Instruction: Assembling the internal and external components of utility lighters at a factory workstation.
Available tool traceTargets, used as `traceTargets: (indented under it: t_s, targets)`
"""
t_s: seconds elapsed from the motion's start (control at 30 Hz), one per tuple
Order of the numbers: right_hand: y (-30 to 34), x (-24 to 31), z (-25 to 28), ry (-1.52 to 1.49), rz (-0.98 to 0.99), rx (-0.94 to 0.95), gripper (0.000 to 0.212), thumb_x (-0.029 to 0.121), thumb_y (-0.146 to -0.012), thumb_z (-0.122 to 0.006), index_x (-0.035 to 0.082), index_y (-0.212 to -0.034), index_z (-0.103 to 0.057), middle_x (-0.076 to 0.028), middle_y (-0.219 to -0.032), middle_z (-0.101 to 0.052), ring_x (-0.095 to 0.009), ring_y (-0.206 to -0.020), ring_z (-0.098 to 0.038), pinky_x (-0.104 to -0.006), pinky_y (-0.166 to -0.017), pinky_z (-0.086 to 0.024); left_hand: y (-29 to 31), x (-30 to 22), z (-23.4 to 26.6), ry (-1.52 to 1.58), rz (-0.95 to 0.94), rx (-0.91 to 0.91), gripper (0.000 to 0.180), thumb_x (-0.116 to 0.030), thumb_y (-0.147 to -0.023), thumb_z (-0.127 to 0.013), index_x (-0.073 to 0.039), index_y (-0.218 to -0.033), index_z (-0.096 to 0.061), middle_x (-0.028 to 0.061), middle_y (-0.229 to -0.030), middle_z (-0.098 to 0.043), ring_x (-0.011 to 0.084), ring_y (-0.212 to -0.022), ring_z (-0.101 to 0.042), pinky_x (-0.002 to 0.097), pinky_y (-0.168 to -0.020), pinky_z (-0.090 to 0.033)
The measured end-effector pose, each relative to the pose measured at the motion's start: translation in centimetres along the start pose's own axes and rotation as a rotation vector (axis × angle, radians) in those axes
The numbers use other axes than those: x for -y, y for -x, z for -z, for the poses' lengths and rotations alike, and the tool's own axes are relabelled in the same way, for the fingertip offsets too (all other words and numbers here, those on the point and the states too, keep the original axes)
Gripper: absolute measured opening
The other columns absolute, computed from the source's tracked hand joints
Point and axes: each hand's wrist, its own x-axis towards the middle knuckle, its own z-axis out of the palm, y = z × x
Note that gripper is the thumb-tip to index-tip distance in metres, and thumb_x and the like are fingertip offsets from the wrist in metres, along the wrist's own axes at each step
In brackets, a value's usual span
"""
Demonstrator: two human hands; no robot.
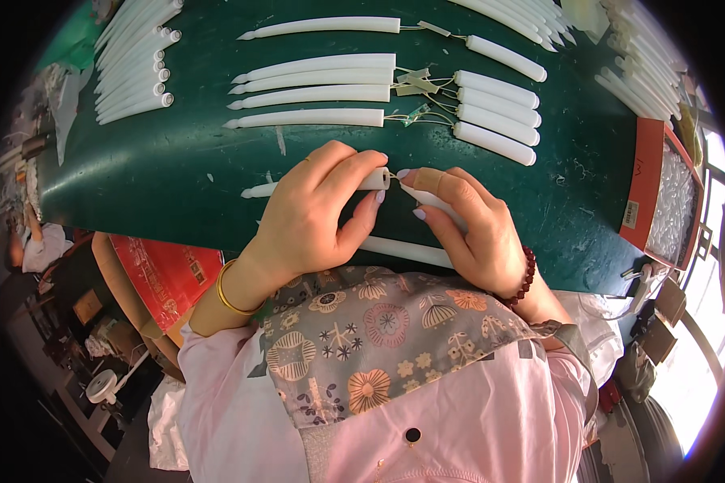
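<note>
- Green desk (189,165), its surface scuffed.
- Red-sided box (640,177) on the desk's right end, filled with clear pieces (670,205).
- White cable (627,312) at the right, near the desk's edge.
- Red printed box (169,282) at the near left, beside brown cardboard (114,270).
- Another person (50,248) in a pale top, farther left.
- Crumpled white plastic (167,423), near left.
- Green plastic (66,39), far left.

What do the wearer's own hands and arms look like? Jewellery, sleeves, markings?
Left hand: bare, glossy pale nails, smooth gold-coloured bangle at the wrist. Right hand: also bare, same pale nails, dark red bead bracelet. Pale pink sleeves leave both wrists uncovered.
</note>
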Motion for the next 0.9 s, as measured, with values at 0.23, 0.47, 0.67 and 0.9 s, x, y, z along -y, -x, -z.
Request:
traceTargets:
  t_s: [0.23, 0.47, 0.67, 0.9]
  targets:
    - [-0.3, 0.6, 0.4, 0.084, -0.039, 0.052, 0.042, -0.01, -0.091, -0.066, 0.004, -0.131, -0.067, -0.014, -0.113, -0.071, -0.03, -0.086, -0.07, -0.0366, -0.076, -0.058, 0.4, -0.2, 0.8, -0.159, 0.005, 0.181, 0.036, -0.006, -0.089, -0.076, -0.001, -0.124, -0.069, 0.0124, -0.099, -0.066, 0.03, -0.082, -0.067, 0.0393, -0.069, -0.055]
    - [-0.3, 1.1, 1.6, -0.04, -0.246, 0.187, 0.047, -0.002, -0.09, -0.07, 0.005, -0.136, -0.06, -0.016, -0.099, -0.069, -0.037, -0.085, -0.07, -0.0419, -0.077, -0.056, 1.4, 1.0, 0.2, -0.03, 0.036, 0.21, 0.042, -0.012, -0.086, -0.08, -0.006, -0.126, -0.07, 0.0095, -0.095, -0.065, 0.029, -0.081, -0.066, 0.0387, -0.067, -0.053]
    - [0.4, -0.5, 1.1, 0.141, -0.095, 0.17, 0.034, 0.008, -0.092, -0.076, 0.004, -0.124, -0.065, -0.017, -0.098, -0.072, -0.04, -0.084, -0.071, -0.0429, -0.072, -0.055, 1.2, 0.9, 0.2, -0.179, -0.122, 0.206, 0.04, -0.02, -0.085, -0.082, -0.012, -0.123, -0.072, 0.0019, -0.081, -0.056, 0.0204, -0.066, -0.062, 0.0341, -0.056, -0.048]
    - [0.4, 0.3, 1.5, 0.32, -0.071, 0.294, 0.026, 0.017, -0.093, -0.075, 0.002, -0.113, -0.066, -0.018, -0.086, -0.071, -0.04, -0.075, -0.069, -0.0458, -0.063, -0.055, 1.5, 0.1, -0.2, -0.238, -0.204, 0.165, 0.036, -0.027, -0.082, -0.084, -0.012, -0.114, -0.077, 0.0, -0.075, -0.053, 0.0178, -0.056, -0.058, 0.0317, -0.049, -0.046]
